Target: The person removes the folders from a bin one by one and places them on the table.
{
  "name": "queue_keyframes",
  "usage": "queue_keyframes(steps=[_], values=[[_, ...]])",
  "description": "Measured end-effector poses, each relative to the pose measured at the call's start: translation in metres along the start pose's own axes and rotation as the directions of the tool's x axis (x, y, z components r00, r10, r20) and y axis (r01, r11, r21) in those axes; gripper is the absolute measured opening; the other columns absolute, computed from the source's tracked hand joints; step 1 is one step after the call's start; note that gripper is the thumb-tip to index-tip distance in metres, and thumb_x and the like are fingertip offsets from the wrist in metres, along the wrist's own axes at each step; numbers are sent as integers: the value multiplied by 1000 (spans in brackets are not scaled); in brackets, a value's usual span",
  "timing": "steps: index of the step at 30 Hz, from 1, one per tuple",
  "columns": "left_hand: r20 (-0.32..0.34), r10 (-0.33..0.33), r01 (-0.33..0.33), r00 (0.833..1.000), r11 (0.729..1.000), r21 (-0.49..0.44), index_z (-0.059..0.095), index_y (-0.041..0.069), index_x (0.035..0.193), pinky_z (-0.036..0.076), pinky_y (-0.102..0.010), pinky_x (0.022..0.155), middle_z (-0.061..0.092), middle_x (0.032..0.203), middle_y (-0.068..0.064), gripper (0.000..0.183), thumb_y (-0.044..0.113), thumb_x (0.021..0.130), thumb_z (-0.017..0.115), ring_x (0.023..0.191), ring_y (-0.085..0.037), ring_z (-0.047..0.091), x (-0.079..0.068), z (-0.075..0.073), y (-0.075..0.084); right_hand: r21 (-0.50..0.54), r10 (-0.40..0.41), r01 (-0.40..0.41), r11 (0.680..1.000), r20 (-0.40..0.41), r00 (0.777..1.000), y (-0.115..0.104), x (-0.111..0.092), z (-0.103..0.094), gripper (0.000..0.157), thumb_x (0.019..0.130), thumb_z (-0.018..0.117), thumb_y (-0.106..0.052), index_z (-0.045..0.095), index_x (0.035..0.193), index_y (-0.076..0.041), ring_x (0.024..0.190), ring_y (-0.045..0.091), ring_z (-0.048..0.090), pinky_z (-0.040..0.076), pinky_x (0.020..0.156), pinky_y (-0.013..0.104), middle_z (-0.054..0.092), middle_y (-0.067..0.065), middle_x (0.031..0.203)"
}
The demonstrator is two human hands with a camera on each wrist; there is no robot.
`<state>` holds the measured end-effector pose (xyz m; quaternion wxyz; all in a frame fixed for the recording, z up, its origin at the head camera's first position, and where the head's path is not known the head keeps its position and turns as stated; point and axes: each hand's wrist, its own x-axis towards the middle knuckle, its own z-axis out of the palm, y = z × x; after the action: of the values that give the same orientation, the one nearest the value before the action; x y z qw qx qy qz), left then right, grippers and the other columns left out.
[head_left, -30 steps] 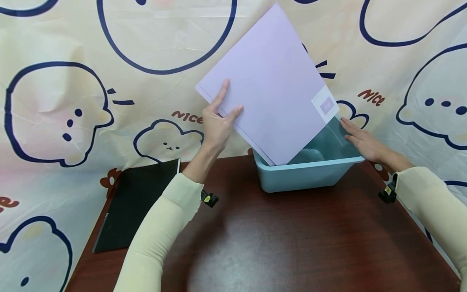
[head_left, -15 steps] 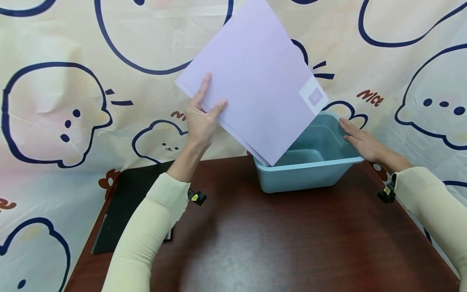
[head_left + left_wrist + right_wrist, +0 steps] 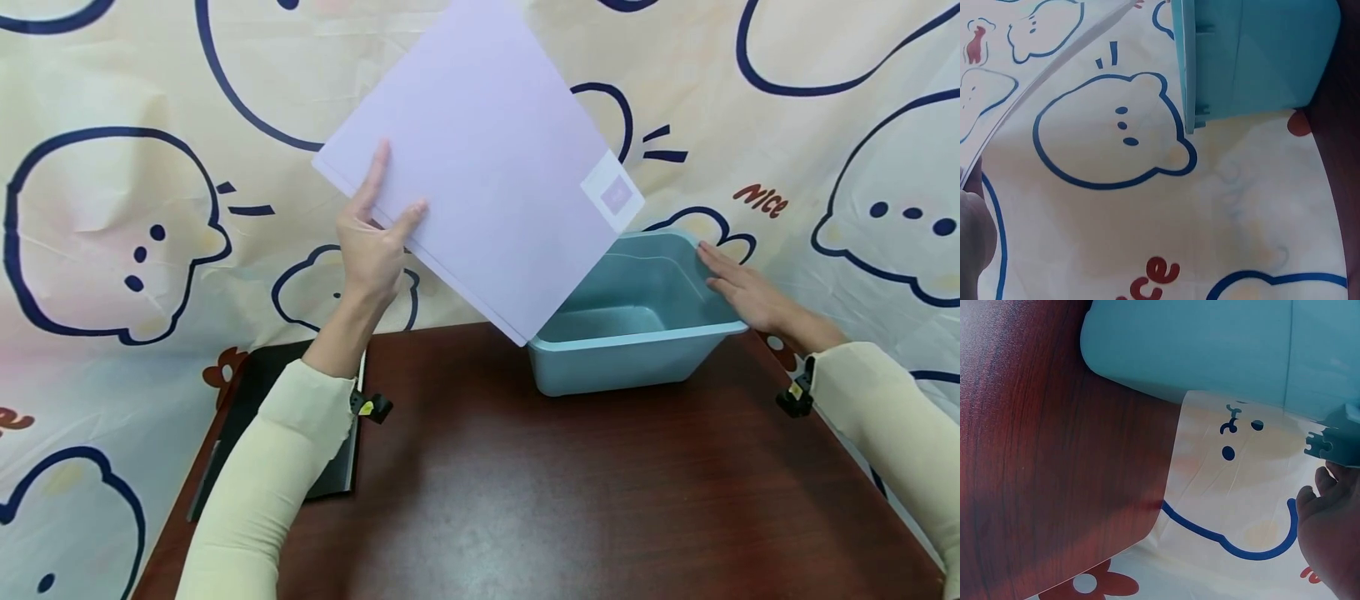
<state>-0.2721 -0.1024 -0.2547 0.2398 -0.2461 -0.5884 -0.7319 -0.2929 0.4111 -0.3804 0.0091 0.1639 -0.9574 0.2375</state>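
My left hand pinches the left edge of a large flat lavender piece, thumb and a finger on its face. It is held up tilted like a diamond, with a double edge and a white label at its right corner. Its lower corner overlaps the left rim of a teal plastic basin. In the left wrist view, a thin pale edge slants up from the hand. My right hand holds the basin's right rim; in the right wrist view, curled fingertips sit under the rim.
A flat black item lies at the left of the brown table, partly hidden under my left sleeve; another dark flat piece shows beside it. A cartoon-printed cloth hangs behind the table.
The left hand has moved left with the lavender piece, whose lower corner has shifted from inside the basin to its left rim. More of the basin's inside shows. The right hand has stayed put.
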Motion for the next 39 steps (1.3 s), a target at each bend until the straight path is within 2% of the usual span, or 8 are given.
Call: queue_keyframes(steps=[9,16,22,27,34,39], values=[[-5,27,-27,1000,1000,-3,49,13,143,49,-38,98,45,150,-1,69,-13,82,69,133,-22,48,-4,-25,4,-8,-5,5,1000,-2,1000,-1,2,2,57,107,28,-28,5,158,-16,149,38,-2,5,113,68,-3,8,164],[-26,27,-28,999,1000,-13,50,13,142,47,-37,101,45,151,-2,69,-14,81,69,135,-23,46,-4,-53,6,17,1,-1,1000,3,1000,-1,2,3,56,107,28,-28,5,158,-19,149,38,-3,3,113,68,-4,5,165],[-16,20,-20,1000,998,-54,50,12,142,45,-36,103,42,153,-3,71,-17,80,67,138,-24,42,-4,-76,8,13,-13,13,1000,-11,1000,1,2,2,56,107,29,-26,5,158,-16,149,39,-3,2,113,68,-3,8,164],[-17,15,-17,1000,995,-98,51,10,141,49,-37,97,42,152,-6,71,-20,79,67,137,-28,44,-4,-88,11,8,-8,8,1000,-8,1000,1,0,2,57,107,29,-27,5,158,-17,149,38,-3,4,113,68,-3,7,165],[-20,34,-36,999,990,-138,53,5,138,48,-37,99,42,151,-11,71,-24,76,66,136,-31,44,-4,-103,20,23,-23,24,999,-23,999,1,1,1,56,107,29,-26,7,158,-15,149,39,-1,4,113,68,-1,10,164],[9,13,-11,1000,984,-176,51,3,139,49,-36,98,39,152,-13,73,-30,75,61,138,-34,40,-6,-116,25,17,-35,35,999,-26,999,2,1,0,56,107,29,-26,7,158,-14,149,40,0,4,114,67,0,11,164]])
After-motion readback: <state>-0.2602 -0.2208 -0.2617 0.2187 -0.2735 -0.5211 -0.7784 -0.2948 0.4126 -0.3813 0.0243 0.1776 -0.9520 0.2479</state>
